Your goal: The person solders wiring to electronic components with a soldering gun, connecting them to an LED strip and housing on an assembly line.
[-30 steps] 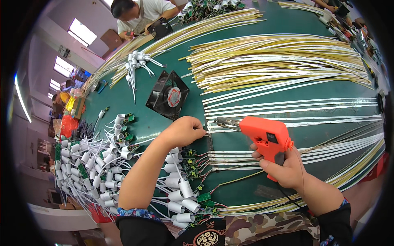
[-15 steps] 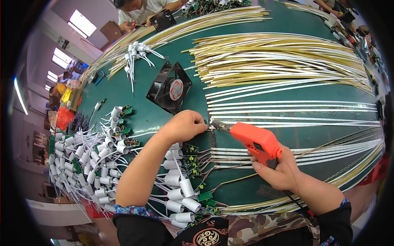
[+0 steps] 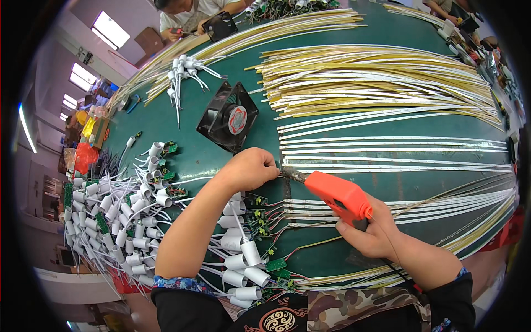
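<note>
My right hand (image 3: 369,235) is wrapped round the grip of an orange-red soldering gun (image 3: 340,192). The gun's dark tip points left and meets the end of a thin white strip, right beside my left fingertips. My left hand (image 3: 251,170) is closed in a pinch at that end; what lies between the fingers is hidden or too small to make out. Below the gun, several white strips (image 3: 332,206) lie side by side, their left ends joined by thin wires to small green circuit boards (image 3: 275,264) attached to white cylindrical caps (image 3: 250,252).
A black square fan (image 3: 228,119) stands just beyond my left hand. A thick bundle of white and yellow strips (image 3: 376,83) covers the far right. Heaped caps with white cables (image 3: 110,221) fill the left side. Across the green table (image 3: 310,33), another person (image 3: 191,19) works beside a second fan.
The soldering gun and my right hand have shifted slightly left and down, bringing the tip closer to my left fingertips. My left hand has stayed almost in place.
</note>
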A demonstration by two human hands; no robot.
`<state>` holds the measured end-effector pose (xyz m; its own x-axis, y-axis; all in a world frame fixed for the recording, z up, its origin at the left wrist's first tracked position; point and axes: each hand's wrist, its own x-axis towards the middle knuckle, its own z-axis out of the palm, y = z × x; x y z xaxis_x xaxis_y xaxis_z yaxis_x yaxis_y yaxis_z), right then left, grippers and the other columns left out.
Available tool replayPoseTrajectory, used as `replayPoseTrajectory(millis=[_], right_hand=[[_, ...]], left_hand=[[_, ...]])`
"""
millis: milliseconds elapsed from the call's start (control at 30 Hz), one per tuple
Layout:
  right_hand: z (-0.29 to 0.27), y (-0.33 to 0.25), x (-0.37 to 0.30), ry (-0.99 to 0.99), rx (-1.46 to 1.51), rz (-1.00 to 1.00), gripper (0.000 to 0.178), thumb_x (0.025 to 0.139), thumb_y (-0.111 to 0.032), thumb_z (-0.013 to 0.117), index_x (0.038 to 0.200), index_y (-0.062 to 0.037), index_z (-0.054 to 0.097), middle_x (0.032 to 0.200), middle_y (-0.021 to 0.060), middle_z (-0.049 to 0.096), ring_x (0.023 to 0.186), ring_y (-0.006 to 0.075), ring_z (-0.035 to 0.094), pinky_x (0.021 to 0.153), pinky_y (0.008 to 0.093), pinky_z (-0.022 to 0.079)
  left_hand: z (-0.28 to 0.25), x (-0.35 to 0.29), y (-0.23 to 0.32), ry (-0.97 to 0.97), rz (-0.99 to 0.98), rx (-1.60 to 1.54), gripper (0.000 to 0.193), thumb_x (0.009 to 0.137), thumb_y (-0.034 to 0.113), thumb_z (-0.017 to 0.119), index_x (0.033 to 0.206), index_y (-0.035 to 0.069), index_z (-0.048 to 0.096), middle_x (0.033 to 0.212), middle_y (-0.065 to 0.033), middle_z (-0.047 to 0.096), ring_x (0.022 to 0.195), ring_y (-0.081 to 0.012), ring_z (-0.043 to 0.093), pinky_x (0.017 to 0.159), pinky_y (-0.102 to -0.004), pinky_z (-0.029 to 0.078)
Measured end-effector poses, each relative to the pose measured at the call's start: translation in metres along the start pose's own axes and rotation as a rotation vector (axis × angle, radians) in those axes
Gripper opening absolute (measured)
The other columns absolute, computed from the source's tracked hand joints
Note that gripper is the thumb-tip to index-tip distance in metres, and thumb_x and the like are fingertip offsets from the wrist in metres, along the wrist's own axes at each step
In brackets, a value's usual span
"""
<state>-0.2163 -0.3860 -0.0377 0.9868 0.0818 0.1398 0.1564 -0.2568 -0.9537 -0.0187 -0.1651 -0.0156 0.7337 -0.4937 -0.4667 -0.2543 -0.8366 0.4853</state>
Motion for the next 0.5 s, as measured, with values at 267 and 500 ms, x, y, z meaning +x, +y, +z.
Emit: replayPoseTrajectory(millis=[267, 500], right_hand=[[-0.0040, -0.0023, -0.0025, -0.025, 0.010, 0.034, 0.047, 0.079, -0.010, 0.069, 0.123, -0.0002, 0.054, 0.092, 0.0117, 0.062, 0.080, 0.0250, 0.062, 0.078, 0.0340, 0.049], [-0.0039, -0.0009, -0.0026, 0.046, 0.023, 0.013, 0.046, 0.079, -0.009, 0.069, 0.121, -0.0013, 0.055, 0.090, 0.0103, 0.062, 0.079, 0.0232, 0.061, 0.077, 0.0333, 0.049]], left_hand=[[0.0013, 0.0022, -0.0021, 0.006, 0.013, 0.010, 0.021, 0.082, 0.022, 0.069, 0.082, 0.001, 0.069, 0.068, -0.0068, 0.063, 0.060, -0.0144, 0.055, 0.057, -0.0323, 0.046], [0.0009, 0.0027, -0.0016, 0.006, 0.026, 0.019, 0.021, 0.081, 0.022, 0.068, 0.081, 0.001, 0.068, 0.066, -0.0061, 0.062, 0.060, -0.0136, 0.055, 0.057, -0.0319, 0.046]])
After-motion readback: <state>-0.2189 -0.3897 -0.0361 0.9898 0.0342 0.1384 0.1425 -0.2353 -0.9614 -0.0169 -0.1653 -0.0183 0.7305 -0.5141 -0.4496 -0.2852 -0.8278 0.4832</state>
